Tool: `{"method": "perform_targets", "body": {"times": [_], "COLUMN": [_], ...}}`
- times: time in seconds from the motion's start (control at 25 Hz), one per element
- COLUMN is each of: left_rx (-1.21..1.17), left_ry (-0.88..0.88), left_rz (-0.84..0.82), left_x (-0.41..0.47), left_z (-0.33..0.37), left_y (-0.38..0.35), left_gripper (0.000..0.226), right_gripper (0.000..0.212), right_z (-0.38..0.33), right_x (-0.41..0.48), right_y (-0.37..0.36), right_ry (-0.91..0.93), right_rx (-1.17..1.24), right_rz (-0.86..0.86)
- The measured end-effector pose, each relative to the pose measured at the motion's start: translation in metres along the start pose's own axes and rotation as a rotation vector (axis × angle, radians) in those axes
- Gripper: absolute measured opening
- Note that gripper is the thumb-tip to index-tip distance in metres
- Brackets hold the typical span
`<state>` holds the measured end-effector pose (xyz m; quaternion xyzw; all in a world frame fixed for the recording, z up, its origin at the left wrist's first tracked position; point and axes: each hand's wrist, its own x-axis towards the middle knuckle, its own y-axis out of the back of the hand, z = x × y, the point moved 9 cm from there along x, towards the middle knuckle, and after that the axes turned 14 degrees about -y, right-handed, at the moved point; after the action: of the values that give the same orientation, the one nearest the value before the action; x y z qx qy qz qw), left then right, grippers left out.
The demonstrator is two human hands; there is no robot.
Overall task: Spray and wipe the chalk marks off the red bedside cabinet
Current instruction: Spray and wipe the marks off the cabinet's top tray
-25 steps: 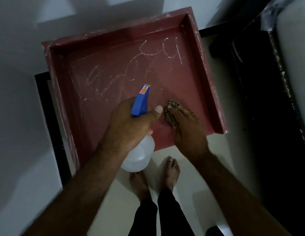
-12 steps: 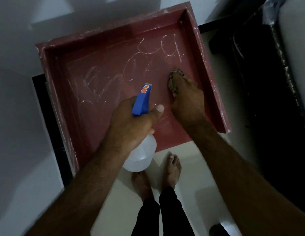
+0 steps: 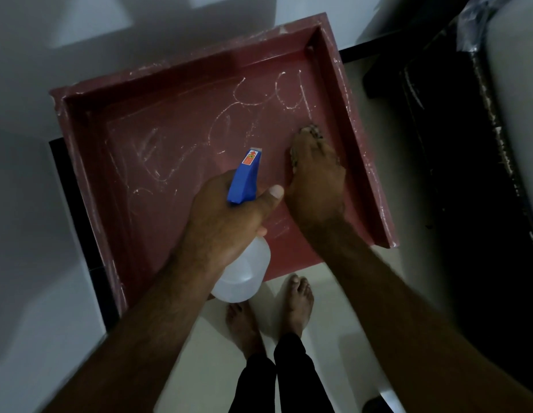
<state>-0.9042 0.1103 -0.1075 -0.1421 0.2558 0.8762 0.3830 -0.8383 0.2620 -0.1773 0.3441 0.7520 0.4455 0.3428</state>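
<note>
The red bedside cabinet [image 3: 176,120] fills the middle of the view, its sunken top scrawled with white chalk marks [image 3: 277,93]. My left hand [image 3: 229,216] grips a spray bottle [image 3: 244,174] with a blue head and a clear body, held above the cabinet's near half, nozzle pointing away from me. My right hand [image 3: 316,180] presses a checked cloth [image 3: 311,131] flat on the top near the right rim, just below the rightmost chalk letters. Most of the cloth is hidden under my fingers.
A white wall [image 3: 36,204] runs behind and to the left of the cabinet. A dark bed frame [image 3: 467,144] stands close on the right. My bare feet [image 3: 298,299] are on the pale floor right in front of the cabinet.
My right hand slid the cloth from the near middle of the top away from me toward the right rim and the chalk letters. The left hand with the bottle stayed put.
</note>
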Motion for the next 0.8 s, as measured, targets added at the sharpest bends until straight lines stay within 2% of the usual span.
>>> {"method": "perform_targets", "body": {"times": [0.08, 0.12, 0.32, 0.48, 0.64, 0.8], "left_rx": [-0.009, -0.008, 0.024, 0.039, 0.043, 0.04], "left_ry": [0.0, 0.001, -0.005, -0.029, -0.068, -0.045], "left_rz": [0.004, 0.003, -0.027, -0.031, -0.035, -0.014], "left_x": [0.004, 0.006, 0.016, 0.022, 0.026, 0.026], "left_z": [0.003, 0.004, 0.005, 0.008, 0.011, 0.01], "left_y": [-0.001, -0.002, -0.005, -0.005, -0.005, -0.001], "left_gripper": [0.041, 0.041, 0.052, 0.056, 0.049, 0.049], "right_gripper": [0.078, 0.078, 0.079, 0.071, 0.074, 0.073], "right_z": [-0.009, -0.004, 0.032, 0.035, 0.032, 0.012], "right_x": [-0.002, 0.003, -0.002, -0.006, 0.0, 0.022], "right_y": [-0.009, -0.007, 0.019, 0.015, 0.015, 0.012], "right_ry": [0.111, 0.11, -0.116, -0.142, -0.187, -0.17], "right_rx": [-0.018, -0.016, 0.035, 0.09, 0.077, 0.067], "right_rz": [-0.041, -0.044, 0.015, 0.014, 0.056, 0.013]}}
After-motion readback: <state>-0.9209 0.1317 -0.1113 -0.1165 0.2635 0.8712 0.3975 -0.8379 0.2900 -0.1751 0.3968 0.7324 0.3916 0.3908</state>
